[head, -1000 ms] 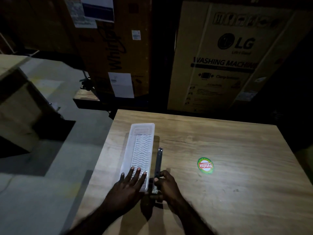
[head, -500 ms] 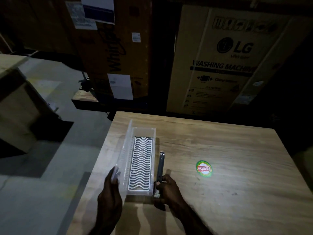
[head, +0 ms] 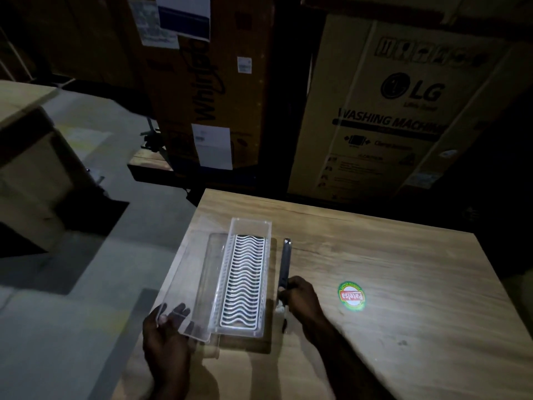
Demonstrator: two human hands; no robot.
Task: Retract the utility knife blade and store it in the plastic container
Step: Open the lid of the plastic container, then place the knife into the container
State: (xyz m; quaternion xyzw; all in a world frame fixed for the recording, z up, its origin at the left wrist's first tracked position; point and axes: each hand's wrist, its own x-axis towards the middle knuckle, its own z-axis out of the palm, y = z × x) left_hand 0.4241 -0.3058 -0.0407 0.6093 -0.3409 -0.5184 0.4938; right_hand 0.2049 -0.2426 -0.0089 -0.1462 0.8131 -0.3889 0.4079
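Note:
A long clear plastic container (head: 266, 280) lies on the wooden table (head: 389, 284), open, with a white wavy grid insert (head: 245, 281) in its bottom. Its clear lid (head: 190, 284) is off and tilted to the container's left, with my left hand (head: 167, 339) holding its near end. The dark utility knife (head: 285, 261) lies on the table just right of the container, pointing away from me. My right hand (head: 300, 295) grips the knife's near end. I cannot see whether the blade is out.
A round green and red sticker (head: 352, 295) sits on the table to the right of my right hand. Large cardboard appliance boxes (head: 389, 111) stand behind the table. The table's left edge runs close by the lid, with grey floor (head: 72, 284) below.
My left hand lifted the lid off the container and swung it out to the left. My right hand stayed on the knife beside the container.

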